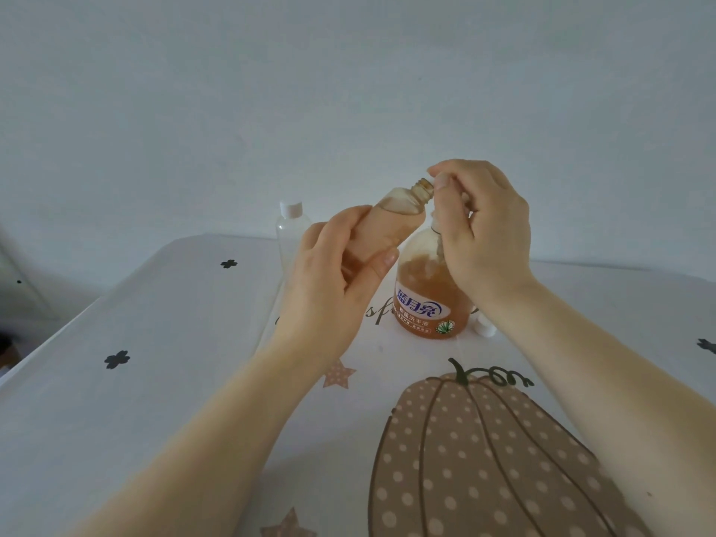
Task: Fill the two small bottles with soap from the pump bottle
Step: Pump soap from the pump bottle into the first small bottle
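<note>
A clear small plastic bottle with a white cap (291,226) stands far left. Left hand (333,281) grips a tilted, uncapped small bottle of orange soap (391,215). Right hand (480,226) curls around the pump atop the orange pump bottle (426,300); a white cap (484,328) lies right.

Uncapped small bottle (391,219) tilted, seemingly soap-filled, beside the half-full orange pump bottle (428,292); capped empty bottle (290,230) upright behind.

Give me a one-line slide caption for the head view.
Left hand tilts an uncapped small bottle to the pump bottle as the right hand works the pump.
</note>
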